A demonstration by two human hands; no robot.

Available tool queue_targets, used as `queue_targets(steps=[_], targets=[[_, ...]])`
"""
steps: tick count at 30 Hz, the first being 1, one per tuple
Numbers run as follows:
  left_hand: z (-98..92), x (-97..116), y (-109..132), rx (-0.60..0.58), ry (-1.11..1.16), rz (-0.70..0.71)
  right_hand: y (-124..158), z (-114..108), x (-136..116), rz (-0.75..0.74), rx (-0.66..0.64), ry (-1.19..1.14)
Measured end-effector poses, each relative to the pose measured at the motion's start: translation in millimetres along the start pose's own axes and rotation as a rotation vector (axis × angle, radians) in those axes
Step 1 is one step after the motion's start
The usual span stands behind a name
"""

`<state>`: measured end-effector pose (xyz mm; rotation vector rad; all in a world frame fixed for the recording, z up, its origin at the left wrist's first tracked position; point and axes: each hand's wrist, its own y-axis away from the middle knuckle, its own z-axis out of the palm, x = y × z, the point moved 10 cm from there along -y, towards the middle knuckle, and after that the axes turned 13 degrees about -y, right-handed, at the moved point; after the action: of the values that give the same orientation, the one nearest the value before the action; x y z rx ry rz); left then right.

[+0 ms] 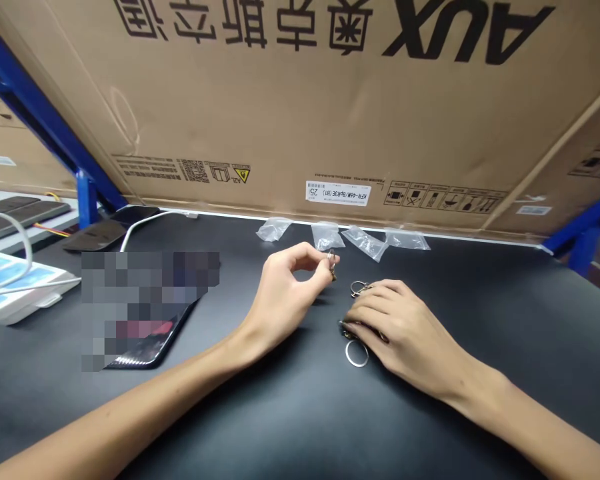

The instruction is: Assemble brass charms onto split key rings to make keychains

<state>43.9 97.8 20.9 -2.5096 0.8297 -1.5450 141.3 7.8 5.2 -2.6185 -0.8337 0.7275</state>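
My left hand [285,293] hovers just above the black table [480,333], thumb and forefinger pinched on a small metal key ring [331,260] with a dark clasp. My right hand [393,320] lies palm down on the table to the right, fingers curled over a small pile of key rings [359,287]. One silver ring [356,353] lies bare on the table at the near side of that hand. The rest of the pile is hidden under the fingers.
Several small clear plastic bags [365,241] lie in a row behind the hands, by a big cardboard box [300,100] that walls off the back. A phone [150,343] lies at left, with another phone and white cable [130,230] beyond. Blue rack legs [85,193] stand at both sides.
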Motion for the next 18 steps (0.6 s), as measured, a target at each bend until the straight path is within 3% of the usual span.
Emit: queue_targets(steps=[6,9,14,18], targets=[[3.9,2,2,-0.029,-0.027,-0.002,1,0,3,0.000,0.002,0.055],[7.1,5,3,-0.053,-0.074,0.015,2,-9,3,0.009,0.065,0.044],[15.6,11,8,-0.096,-0.179,0.111,7,-41,26,0.317,0.307,-0.225],[23.3,18,15,-0.114,-0.282,0.231,13,-49,39,0.493,0.422,-0.430]])
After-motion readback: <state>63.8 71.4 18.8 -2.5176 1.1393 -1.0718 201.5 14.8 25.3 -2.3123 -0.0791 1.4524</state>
